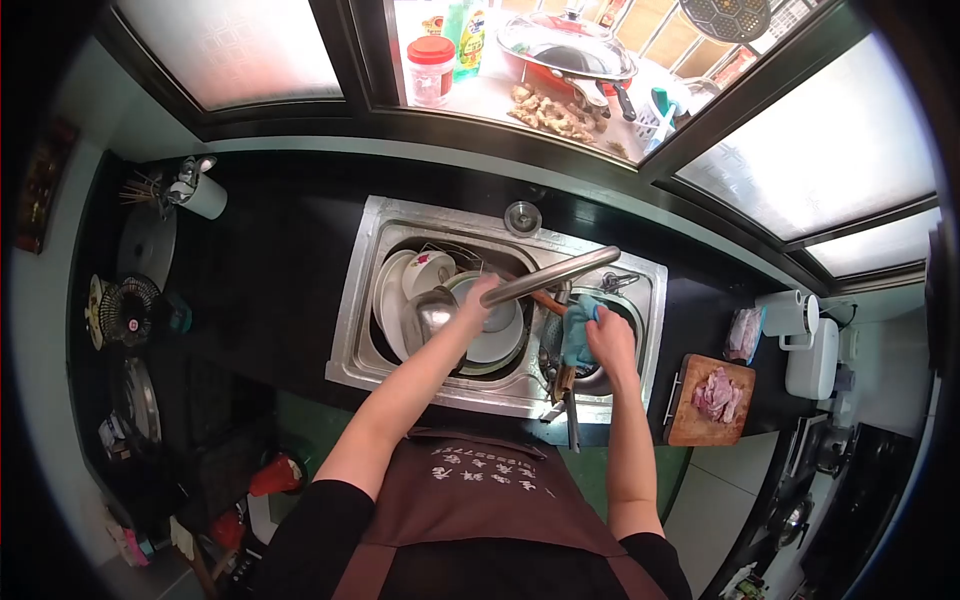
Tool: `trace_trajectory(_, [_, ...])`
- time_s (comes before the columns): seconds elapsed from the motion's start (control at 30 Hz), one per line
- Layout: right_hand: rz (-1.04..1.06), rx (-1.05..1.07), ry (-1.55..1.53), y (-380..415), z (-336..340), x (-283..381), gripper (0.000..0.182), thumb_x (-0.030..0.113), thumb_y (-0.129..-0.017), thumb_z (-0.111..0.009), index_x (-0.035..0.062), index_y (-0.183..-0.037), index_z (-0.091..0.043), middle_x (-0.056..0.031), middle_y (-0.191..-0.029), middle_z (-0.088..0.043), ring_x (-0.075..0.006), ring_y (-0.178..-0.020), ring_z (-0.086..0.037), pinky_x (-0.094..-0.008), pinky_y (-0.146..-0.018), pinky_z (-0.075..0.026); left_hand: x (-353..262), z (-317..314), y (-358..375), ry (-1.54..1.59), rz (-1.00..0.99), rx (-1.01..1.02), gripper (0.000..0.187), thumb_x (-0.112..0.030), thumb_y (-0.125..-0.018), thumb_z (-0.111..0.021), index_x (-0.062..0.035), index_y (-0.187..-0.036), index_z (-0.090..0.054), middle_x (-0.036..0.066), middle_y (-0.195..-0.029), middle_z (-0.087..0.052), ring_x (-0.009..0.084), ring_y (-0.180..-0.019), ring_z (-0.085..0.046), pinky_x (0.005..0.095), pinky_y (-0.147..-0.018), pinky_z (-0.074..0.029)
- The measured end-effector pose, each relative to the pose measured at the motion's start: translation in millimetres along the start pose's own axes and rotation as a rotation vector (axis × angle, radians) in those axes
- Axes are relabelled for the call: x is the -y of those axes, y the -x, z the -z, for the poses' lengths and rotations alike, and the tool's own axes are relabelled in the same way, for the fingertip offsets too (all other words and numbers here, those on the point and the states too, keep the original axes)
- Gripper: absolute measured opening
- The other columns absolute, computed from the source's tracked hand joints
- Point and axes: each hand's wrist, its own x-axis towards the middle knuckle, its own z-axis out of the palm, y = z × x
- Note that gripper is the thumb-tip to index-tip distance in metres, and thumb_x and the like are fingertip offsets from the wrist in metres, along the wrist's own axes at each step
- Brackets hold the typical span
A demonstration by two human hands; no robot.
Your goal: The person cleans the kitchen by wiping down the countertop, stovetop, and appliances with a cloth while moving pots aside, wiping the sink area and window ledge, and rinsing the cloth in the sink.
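My left hand (482,298) is over the left basin, right at the end of the metal faucet (560,272), and its fingers are mostly hidden. Below it lie stacked white plates (497,345), a bowl with a red flower (428,270) and a shiny metal ladle or bowl (434,312). At the right basin, my right hand (612,340) is closed on a bluish-green cloth (578,332). A wooden handle (546,301) runs between the two hands. Utensil handles (568,390) stick out toward me over the sink's front edge.
The steel double sink (350,345) is set in a black counter (270,310). On the right, a wooden board (690,428) carries raw meat (718,396). A utensil cup (205,196) stands at the left. Ginger (553,112) and a lidded pan (567,50) lie beyond the window.
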Motion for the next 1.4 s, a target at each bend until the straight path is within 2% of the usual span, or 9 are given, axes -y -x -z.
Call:
trace_trajectory(0.13, [0.07, 0.078, -0.297, 1, -29, 42, 0.022, 0.02, -0.084, -0.056, 0.0004, -0.093, -0.057, -0.0267, -0.082, -0.064, -0.0462, -0.084, -0.062, -0.0547, -0.075, -0.048, 31, 5, 21, -1.055, -0.301, -0.195, 0.037, -0.027, -0.09, -0.052, -0.0007, -0.112, -0.065, 0.019, -0.127, -0.058, 0.0338, -0.124, -0.047, 0.045, -0.108, -0.032])
trace_trajectory(0.27, [0.199, 0.154, -0.216, -15, -88, 76, 0.034, 0.021, -0.085, -0.058, 0.0025, -0.113, -0.061, -0.0269, -0.094, -0.065, -0.0446, -0.092, -0.062, -0.0468, -0.082, -0.05, -25, 25, 80, -1.845, -0.259, 0.202, 0.032, -0.022, -0.09, -0.049, -0.0083, -0.105, -0.074, 0.011, -0.112, -0.067, 0.0298, -0.118, -0.05, 0.0499, -0.115, -0.022])
trace_trajectory(0.53, [0.195, 0.311, -0.582, -64, -172, 113, 0.032, 0.029, -0.087, -0.058, -0.0009, -0.097, -0.063, -0.0259, -0.093, -0.065, -0.0449, -0.091, -0.062, -0.0463, -0.079, -0.048, -49, 77, 142, -1.907, -0.447, 0.21, 0.022, -0.022, -0.08, -0.058, -0.0108, -0.084, -0.077, 0.007, -0.098, -0.069, 0.0237, -0.11, -0.054, 0.046, -0.118, -0.018])
trace_trajectory(0.67, [0.138, 0.023, -0.656, -65, -185, 118, 0.036, 0.031, -0.088, -0.058, -0.0021, -0.103, -0.057, -0.0292, -0.092, -0.062, -0.0462, -0.09, -0.061, -0.0483, -0.078, -0.047, -44, 78, 155, -1.966, -0.44, 0.226, 0.021, -0.02, -0.079, -0.059, -0.0108, -0.082, -0.077, 0.008, -0.094, -0.07, 0.0239, -0.105, -0.058, 0.042, -0.119, -0.016])
trace_trajectory(0.8, [0.174, 0.067, -0.382, -62, -176, 117, 0.042, 0.025, -0.089, -0.058, -0.0034, -0.12, -0.054, -0.0283, -0.109, -0.06, -0.0419, -0.101, -0.06, -0.044, -0.086, -0.047, -52, 54, 117, -1.588, -0.117, 0.201, 0.031, -0.02, -0.084, -0.056, -0.0064, -0.109, -0.07, 0.017, -0.113, -0.065, 0.0305, -0.108, -0.059, 0.0462, -0.11, -0.035])
trace_trajectory(0.93, [0.19, -0.076, -0.553, -57, -182, 114, 0.037, 0.021, -0.09, -0.056, -0.0041, -0.116, -0.053, -0.0281, -0.107, -0.058, -0.0443, -0.096, -0.059, -0.0471, -0.083, -0.046, -42, 28, 72, -0.199, -0.076, -0.379, 0.052, -0.034, -0.095, -0.052, -0.0016, -0.135, -0.048, 0.024, -0.132, -0.051, 0.0376, -0.119, -0.054, 0.0468, -0.1, -0.044])
trace_trajectory(1.03, [0.153, -0.19, -0.685, -37, -176, 117, 0.033, 0.021, -0.091, -0.058, -0.0048, -0.111, -0.051, -0.0271, -0.098, -0.058, -0.0451, -0.087, -0.057, -0.0483, -0.079, -0.045, -58, 12, 78, 0.561, 0.419, -0.239, 0.057, -0.042, -0.099, -0.047, 0.0001, -0.137, -0.045, 0.022, -0.134, -0.05, 0.0345, -0.12, -0.054, 0.0463, -0.094, -0.047])
trace_trajectory(1.3, [0.103, -0.056, -0.839, -13, -152, 141, 0.027, 0.025, -0.087, -0.062, 0.0003, -0.094, -0.057, -0.0218, -0.081, -0.061, -0.0389, -0.075, -0.058, -0.045, -0.071, -0.046, 99, 40, -11, 0.755, 0.277, -0.233, 0.041, -0.037, -0.098, -0.04, -0.0071, -0.119, -0.058, 0.009, -0.111, -0.064, 0.0249, -0.097, -0.063, 0.0389, -0.086, -0.05])
trace_trajectory(1.4, [0.074, 0.021, -0.511, -51, -154, 141, 0.025, 0.025, -0.082, -0.065, 0.0022, -0.086, -0.056, -0.0223, -0.075, -0.062, -0.0431, -0.071, -0.059, -0.0488, -0.066, -0.046, 3, 2, 45, 0.76, 0.243, -0.434, 0.032, -0.033, -0.096, -0.047, -0.008, -0.107, -0.064, 0.006, -0.105, -0.065, 0.0235, -0.081, -0.062, 0.0403, -0.07, -0.049])
